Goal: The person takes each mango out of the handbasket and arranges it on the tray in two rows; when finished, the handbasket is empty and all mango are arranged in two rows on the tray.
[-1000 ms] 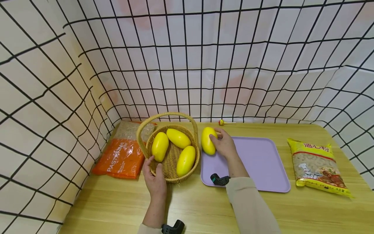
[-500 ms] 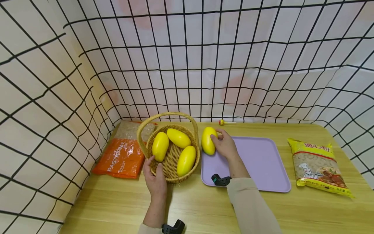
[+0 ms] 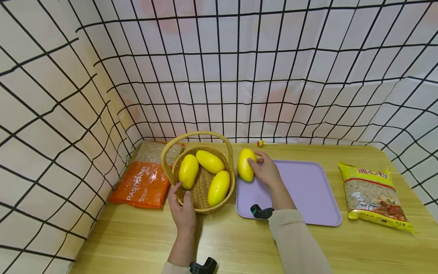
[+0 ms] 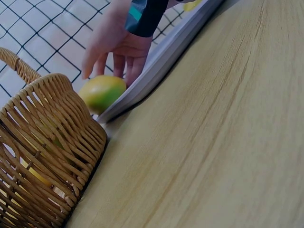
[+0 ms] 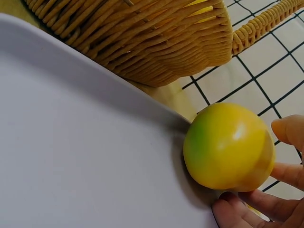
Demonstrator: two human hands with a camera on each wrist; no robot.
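In the head view my left hand (image 3: pixel 183 215) lies at the near left rim of a wicker basket (image 3: pixel 202 211), thumb and fingertips over the rim. Inside lie three yellow mangoes, one on the left (image 3: pixel 188 171), one at the back (image 3: pixel 210 162) and one on the right (image 3: pixel 219 188). My right hand (image 3: pixel 267 171) is at a fourth, separate mango (image 3: pixel 245 165) at the purple tray's (image 3: pixel 304 190) back left corner. The right wrist view shows this mango's green patch (image 5: pixel 202 137), fingers touching below and the thumb (image 5: pixel 289 130) slightly apart from it. My left hand is out of its wrist view.
An orange pasta bag (image 3: pixel 143 184) lies left of the basket. On the far right is a yellow pasta bag (image 3: pixel 374 198). A lollipop (image 3: pixel 261 143) lies at the table's back edge, before a grid-patterned cloth (image 3: pixel 270 87). The wooden table (image 3: pixel 232 247) stretches along the front.
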